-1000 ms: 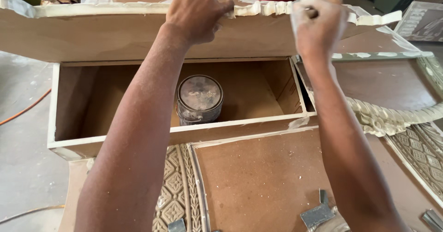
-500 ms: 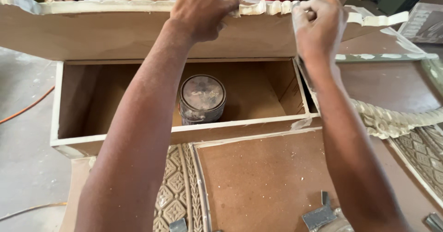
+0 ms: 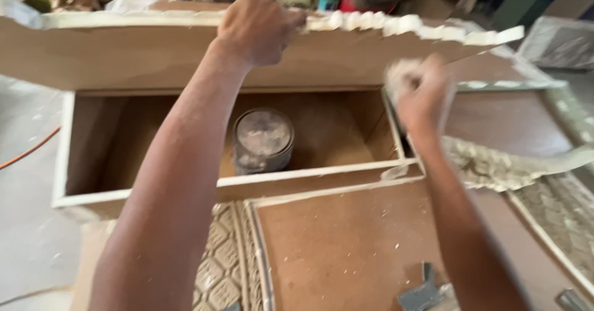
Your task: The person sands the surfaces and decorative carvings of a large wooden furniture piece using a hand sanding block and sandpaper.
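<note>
At far edge of open wooden box point(image 3: 68, 144): raised board point(image 3: 124, 54) with white scalloped trim point(image 3: 396, 23) gripped at top rim by left hand point(image 3: 257, 29), fingers curled tight over edge. Right hand point(image 3: 421, 91), earlier up at trim, now dropped right of box corner; blurred, fist closed on pale wad point(image 3: 396, 76), likely cloth. Wiping apparently shifted from trim to board face. Dusty tin point(image 3: 263, 139) unmoved inside box.

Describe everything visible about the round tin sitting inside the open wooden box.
The round tin stands upright on the floor of the open wooden box, near its middle. It looks like dark, worn metal, its top caked with whitish-grey residue. Nothing touches it except the box floor; the left forearm crosses above it, hiding its left edge.
</note>
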